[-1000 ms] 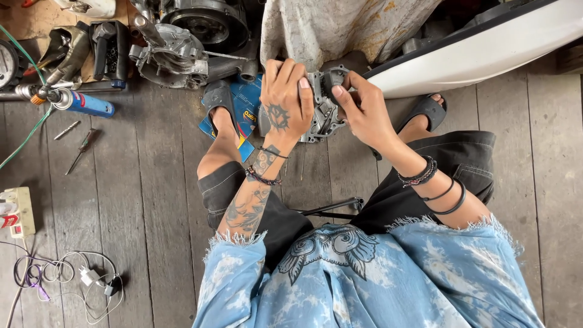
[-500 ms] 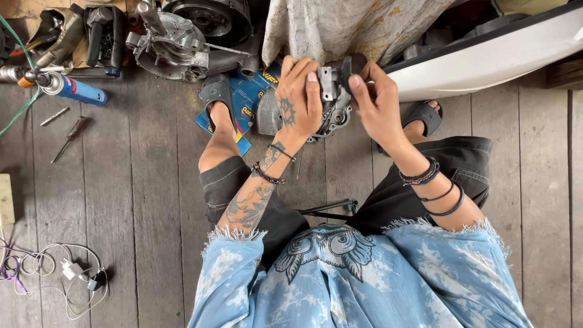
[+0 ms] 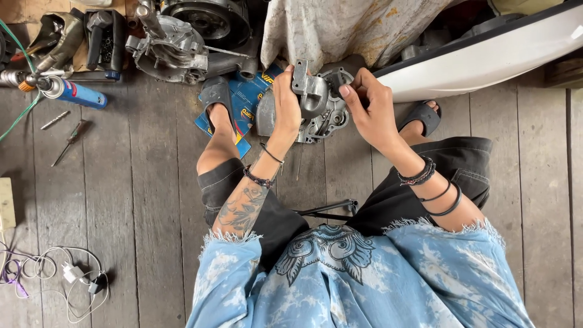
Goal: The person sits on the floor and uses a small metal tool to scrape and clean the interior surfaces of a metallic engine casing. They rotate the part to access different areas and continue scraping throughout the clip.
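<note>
Two bare hands close on one grey metal engine casing, held up above the plank floor between the person's knees. The left hand wraps the casing's left edge, its grip narrow and closed around the metal, thumb side pressed to the flat bracket that sticks up at the top. The right hand takes the right edge, fingers curled over the upper rim and the thumb laid against the face, so that grip too is shut on the casing. The casing thus sits directly between the two grips, touching both, tilted with its open face toward the camera.

Just behind the casing a stained cloth hangs down, and a white curved panel runs off to the right. Beneath the left hand lies a blue carton, partly under the person's sandalled foot. Farther left on the floor rest a larger engine housing, a blue canister, a screwdriver and, near the bottom corner, a tangle of white cable. A black folding tool lies by the lap.
</note>
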